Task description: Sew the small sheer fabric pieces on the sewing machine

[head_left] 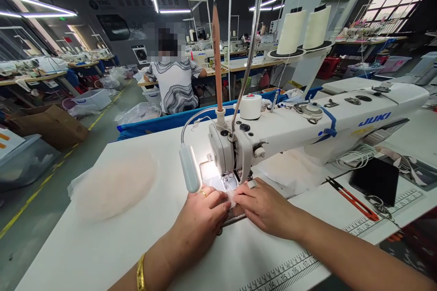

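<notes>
A white JUKI sewing machine (pixel 280 122) stands over the white table. Just in front of its needle, a small piece of pale sheer fabric (pixel 231 199) lies between my fingertips. My left hand (pixel 203 216) has its fingers bent together and presses the fabric from the left. From the right, my right hand (pixel 269 207) pinches the same fabric, thumb and forefinger close together near the presser foot. A small lamp (pixel 190 168) lights the needle area. The fabric's edges are mostly hidden under my fingers.
Sheer fabric piles lie left (pixel 114 186) and behind the needle (pixel 290 168). At right are red thread snips (pixel 355 200), a black phone (pixel 375 181) and a coiled cable (pixel 355 157). A ruler strip (pixel 287 273) runs along the front edge. A person (pixel 174 82) sits ahead.
</notes>
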`<state>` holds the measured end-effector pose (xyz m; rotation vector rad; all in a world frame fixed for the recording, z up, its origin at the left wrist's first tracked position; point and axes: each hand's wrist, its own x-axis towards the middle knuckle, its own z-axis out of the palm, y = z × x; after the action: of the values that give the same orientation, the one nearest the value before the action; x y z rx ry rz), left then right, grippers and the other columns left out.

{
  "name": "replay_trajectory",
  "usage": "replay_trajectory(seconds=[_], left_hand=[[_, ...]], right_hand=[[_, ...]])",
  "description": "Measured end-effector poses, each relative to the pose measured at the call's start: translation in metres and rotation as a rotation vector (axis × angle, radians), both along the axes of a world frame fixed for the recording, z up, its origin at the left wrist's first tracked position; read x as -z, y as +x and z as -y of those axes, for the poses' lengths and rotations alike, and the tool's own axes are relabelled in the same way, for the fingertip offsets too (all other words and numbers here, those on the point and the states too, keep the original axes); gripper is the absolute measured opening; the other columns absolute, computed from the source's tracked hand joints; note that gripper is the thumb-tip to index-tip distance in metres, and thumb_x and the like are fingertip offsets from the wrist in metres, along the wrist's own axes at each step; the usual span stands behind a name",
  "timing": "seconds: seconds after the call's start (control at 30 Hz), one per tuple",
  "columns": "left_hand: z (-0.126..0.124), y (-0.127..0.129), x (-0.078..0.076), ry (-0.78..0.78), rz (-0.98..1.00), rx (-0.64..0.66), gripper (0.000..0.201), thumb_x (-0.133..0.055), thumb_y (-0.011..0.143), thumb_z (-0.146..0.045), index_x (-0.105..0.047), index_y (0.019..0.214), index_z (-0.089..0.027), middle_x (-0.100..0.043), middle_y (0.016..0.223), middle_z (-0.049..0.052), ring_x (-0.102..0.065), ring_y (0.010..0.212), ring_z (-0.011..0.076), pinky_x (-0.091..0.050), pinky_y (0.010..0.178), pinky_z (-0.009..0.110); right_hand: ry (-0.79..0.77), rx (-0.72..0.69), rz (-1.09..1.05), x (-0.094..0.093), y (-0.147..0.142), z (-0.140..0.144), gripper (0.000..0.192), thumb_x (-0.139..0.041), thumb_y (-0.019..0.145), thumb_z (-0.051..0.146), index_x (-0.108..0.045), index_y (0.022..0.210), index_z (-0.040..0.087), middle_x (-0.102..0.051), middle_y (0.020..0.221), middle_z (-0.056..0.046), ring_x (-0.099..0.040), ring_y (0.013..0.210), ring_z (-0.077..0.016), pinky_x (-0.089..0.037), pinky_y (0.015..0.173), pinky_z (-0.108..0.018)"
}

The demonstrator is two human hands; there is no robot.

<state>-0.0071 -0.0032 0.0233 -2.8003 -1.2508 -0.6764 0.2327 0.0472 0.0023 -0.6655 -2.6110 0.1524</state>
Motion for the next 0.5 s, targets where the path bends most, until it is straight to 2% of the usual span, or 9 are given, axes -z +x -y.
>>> replay_trajectory(seconds=[0.1, 0.17, 0.3, 0.5], left_hand=[[0.001, 0.0, 0.005, 0.028, 0.022, 0.047, 0.041, -0.05, 0.079, 0.004, -0.069, 0.104, -0.022, -0.072, 0.095, 0.001, -0.06, 0.083, 0.0205, -0.039, 0.091, 0.044], [0.0006, -0.0007, 0.0057, 0.038, 0.032, 0.046, 0.043, -0.052, 0.075, 0.005, -0.069, 0.104, -0.021, -0.073, 0.097, 0.0, -0.061, 0.085, 0.0205, -0.039, 0.093, 0.044], [-0.0024, -0.0019, 0.0025, 0.052, 0.009, 0.013, 0.045, -0.05, 0.08, 0.006, -0.07, 0.11, -0.02, -0.074, 0.107, 0.002, -0.064, 0.091, 0.0221, -0.041, 0.093, 0.044], [-0.002, 0.0009, 0.0036, 0.085, 0.024, 0.034, 0.041, -0.047, 0.082, 0.005, -0.069, 0.107, -0.019, -0.075, 0.102, 0.003, -0.063, 0.088, 0.0224, -0.043, 0.092, 0.044]], right_hand=[[-0.006, 0.008, -0.011, -0.0001, -0.0004, 0.0003, 0.027, -0.048, 0.093, 0.004, -0.065, 0.108, 0.019, -0.07, 0.1, -0.005, -0.056, 0.087, -0.0228, -0.041, 0.079, -0.037], [0.002, 0.015, -0.014, -0.0006, -0.0009, 0.0001, 0.027, -0.049, 0.093, 0.004, -0.066, 0.109, 0.018, -0.07, 0.1, -0.006, -0.055, 0.087, -0.0231, -0.041, 0.079, -0.037], [0.024, 0.048, -0.001, -0.0009, -0.0028, -0.0016, 0.028, -0.05, 0.092, 0.006, -0.069, 0.111, 0.017, -0.071, 0.099, -0.008, -0.054, 0.088, -0.0251, -0.042, 0.078, -0.038], [0.043, 0.079, 0.02, -0.0004, -0.0047, -0.002, 0.029, -0.051, 0.092, 0.006, -0.07, 0.111, 0.019, -0.07, 0.096, -0.008, -0.052, 0.088, -0.0261, -0.043, 0.078, -0.038]])
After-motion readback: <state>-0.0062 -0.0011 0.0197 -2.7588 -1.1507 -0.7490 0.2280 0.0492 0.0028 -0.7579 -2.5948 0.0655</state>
